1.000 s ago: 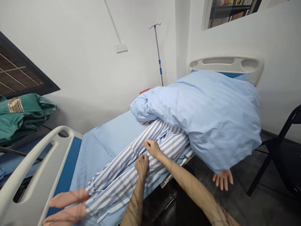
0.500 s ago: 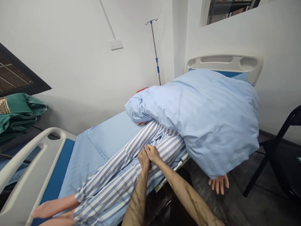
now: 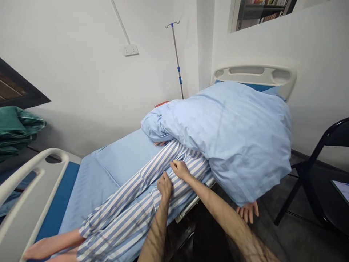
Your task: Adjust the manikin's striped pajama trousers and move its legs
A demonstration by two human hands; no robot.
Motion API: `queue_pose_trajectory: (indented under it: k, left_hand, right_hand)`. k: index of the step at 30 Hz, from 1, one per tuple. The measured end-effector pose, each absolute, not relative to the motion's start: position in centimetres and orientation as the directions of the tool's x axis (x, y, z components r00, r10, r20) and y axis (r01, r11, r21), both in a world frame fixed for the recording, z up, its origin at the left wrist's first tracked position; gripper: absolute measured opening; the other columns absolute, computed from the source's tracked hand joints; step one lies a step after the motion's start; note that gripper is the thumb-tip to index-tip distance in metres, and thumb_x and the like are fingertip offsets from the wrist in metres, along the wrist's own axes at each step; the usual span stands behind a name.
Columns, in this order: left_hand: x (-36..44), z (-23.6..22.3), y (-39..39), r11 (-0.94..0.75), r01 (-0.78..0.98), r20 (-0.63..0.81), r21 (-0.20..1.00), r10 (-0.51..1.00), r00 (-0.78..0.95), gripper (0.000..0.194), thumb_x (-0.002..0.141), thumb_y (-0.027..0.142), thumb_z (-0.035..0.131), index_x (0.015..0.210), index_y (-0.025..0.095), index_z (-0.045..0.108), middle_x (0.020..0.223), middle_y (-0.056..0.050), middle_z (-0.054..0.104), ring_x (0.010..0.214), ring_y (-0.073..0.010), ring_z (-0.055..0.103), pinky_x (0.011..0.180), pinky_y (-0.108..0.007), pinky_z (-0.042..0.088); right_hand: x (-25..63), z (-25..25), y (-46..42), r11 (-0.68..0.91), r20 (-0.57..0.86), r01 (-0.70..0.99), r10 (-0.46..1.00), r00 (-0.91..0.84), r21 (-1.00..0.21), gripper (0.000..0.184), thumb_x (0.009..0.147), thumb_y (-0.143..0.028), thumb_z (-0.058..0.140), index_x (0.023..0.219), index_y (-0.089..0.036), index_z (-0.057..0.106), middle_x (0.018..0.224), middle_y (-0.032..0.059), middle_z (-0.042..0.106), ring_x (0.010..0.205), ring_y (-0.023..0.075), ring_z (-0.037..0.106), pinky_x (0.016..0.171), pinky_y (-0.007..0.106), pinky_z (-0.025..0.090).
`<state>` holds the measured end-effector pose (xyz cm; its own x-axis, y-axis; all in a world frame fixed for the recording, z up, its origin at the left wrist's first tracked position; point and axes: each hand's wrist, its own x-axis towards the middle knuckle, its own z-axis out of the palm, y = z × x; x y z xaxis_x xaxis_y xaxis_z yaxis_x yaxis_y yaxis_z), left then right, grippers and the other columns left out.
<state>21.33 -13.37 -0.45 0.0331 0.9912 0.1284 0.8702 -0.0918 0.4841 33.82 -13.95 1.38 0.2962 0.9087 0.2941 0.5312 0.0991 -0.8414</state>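
My left hand is closed in a fist over the near thigh of the blue-and-white striped trousers. Slightly farther up that leg, my right hand is also closed, its fingers curled down. A small gap separates the two hands; what either one grips, if anything, is hidden. The trousers are worn by a figure lying on the bed, with bare feet at the left end. A bunched light blue quilt covers its upper body. From under the quilt a hand hangs past the bed's near side.
The bed has a pale headboard and footboard, with a light blue sheet. Behind it stands an IV pole by the wall. A black folding chair is at the right, and folded green cloth lies at the left.
My hands have come apart from touching: the right moved slightly up the leg, the left drew a little nearer to me. The view shifted slightly right.
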Motion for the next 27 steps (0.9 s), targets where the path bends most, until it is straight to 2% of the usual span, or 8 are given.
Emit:
queue_pose_trajectory:
  k: [5, 8, 10, 14, 16, 19, 23, 27]
  left_hand:
    - [22.3, 1.0, -13.1, -0.002, 0.670, 0.049, 0.742, 0.997, -0.052, 0.045, 0.096, 0.033, 0.033, 0.053, 0.021, 0.043, 0.054, -0.004, 0.053, 0.058, -0.0157, 0.046, 0.061, -0.028, 0.030]
    - [24.6, 2.7, -13.1, -0.077, 0.526, 0.116, 0.847, 0.992, -0.042, 0.044, 0.094, 0.034, 0.034, 0.052, 0.022, 0.035, 0.049, 0.000, 0.043, 0.055, -0.0133, 0.040, 0.059, -0.027, 0.030]
    - [26.3, 3.4, -13.3, -0.151, 0.459, 0.176, 0.876, 0.984, -0.012, 0.044, 0.094, 0.034, 0.035, 0.052, 0.021, 0.035, 0.050, 0.001, 0.044, 0.055, -0.0126, 0.040, 0.059, -0.026, 0.031]
    - [28.5, 2.6, -13.8, -0.064, 0.545, 0.100, 0.836, 0.994, -0.037, 0.038, 0.094, 0.027, 0.042, 0.057, 0.020, 0.045, 0.058, -0.004, 0.057, 0.058, -0.0135, 0.045, 0.061, -0.028, 0.029]
    - [28.7, 1.7, -13.9, 0.002, 0.638, 0.054, 0.770, 0.996, -0.068, 0.032, 0.094, 0.026, 0.045, 0.064, 0.019, 0.052, 0.066, -0.007, 0.063, 0.061, -0.0149, 0.049, 0.063, -0.029, 0.028]
    - [28.5, 0.9, -14.0, 0.001, 0.705, 0.042, 0.709, 0.998, -0.045, 0.029, 0.096, 0.025, 0.043, 0.072, 0.019, 0.059, 0.076, -0.010, 0.069, 0.068, -0.0173, 0.055, 0.066, -0.030, 0.028]
    - [28.5, 0.9, -14.1, -0.046, 0.725, 0.054, 0.688, 0.998, 0.012, 0.031, 0.096, 0.023, 0.042, 0.071, 0.019, 0.060, 0.082, -0.012, 0.072, 0.074, -0.0192, 0.059, 0.068, -0.031, 0.026]
    - [28.6, 1.0, -14.5, -0.084, 0.723, 0.068, 0.686, 0.996, 0.051, 0.033, 0.095, 0.025, 0.042, 0.066, 0.020, 0.055, 0.080, -0.012, 0.071, 0.074, -0.0203, 0.057, 0.067, -0.032, 0.024]
  right_hand:
    - [34.2, -0.3, -13.6, 0.041, 0.259, 0.549, 0.909, 0.326, -0.835, 0.040, 0.093, -0.040, 0.045, 0.058, -0.021, 0.038, 0.050, -0.0017, 0.043, 0.057, 0.0138, 0.040, 0.061, 0.027, 0.014]
    - [34.7, -0.7, -13.4, 0.075, 0.259, 0.458, 0.898, 0.355, -0.886, 0.042, 0.095, -0.045, 0.039, 0.060, -0.021, 0.037, 0.054, -0.0012, 0.047, 0.058, 0.0141, 0.041, 0.061, 0.025, 0.019]
    - [35.2, -0.9, -13.2, 0.102, 0.262, 0.390, 0.886, 0.383, -0.915, 0.043, 0.095, -0.047, 0.037, 0.060, -0.022, 0.036, 0.057, -0.0007, 0.049, 0.060, 0.0145, 0.042, 0.061, 0.025, 0.023]
    - [35.5, -1.5, -13.1, 0.123, 0.249, 0.305, 0.873, 0.420, -0.944, 0.041, 0.094, -0.049, 0.037, 0.062, -0.023, 0.037, 0.060, -0.0009, 0.048, 0.061, 0.0146, 0.044, 0.062, 0.026, 0.029]
    - [35.4, -1.6, -13.2, 0.120, 0.244, 0.306, 0.879, 0.409, -0.944, 0.041, 0.094, -0.049, 0.038, 0.062, -0.023, 0.037, 0.059, -0.0016, 0.046, 0.061, 0.0142, 0.043, 0.062, 0.026, 0.030]
    - [35.5, -1.1, -13.4, 0.106, 0.233, 0.342, 0.906, 0.354, -0.934, 0.042, 0.092, -0.049, 0.038, 0.061, -0.022, 0.037, 0.058, -0.0017, 0.046, 0.060, 0.0140, 0.042, 0.061, 0.027, 0.030]
    - [37.5, 0.5, -13.5, 0.125, 0.273, 0.441, 0.917, 0.290, -0.889, 0.041, 0.091, -0.048, 0.040, 0.059, -0.022, 0.037, 0.056, -0.0021, 0.044, 0.058, 0.0138, 0.040, 0.061, 0.028, 0.028]
    - [40.2, 1.0, -13.6, 0.121, 0.300, 0.445, 0.884, 0.358, -0.887, 0.041, 0.092, -0.047, 0.041, 0.059, -0.023, 0.032, 0.055, -0.0037, 0.037, 0.058, 0.0124, 0.034, 0.060, 0.028, 0.026]
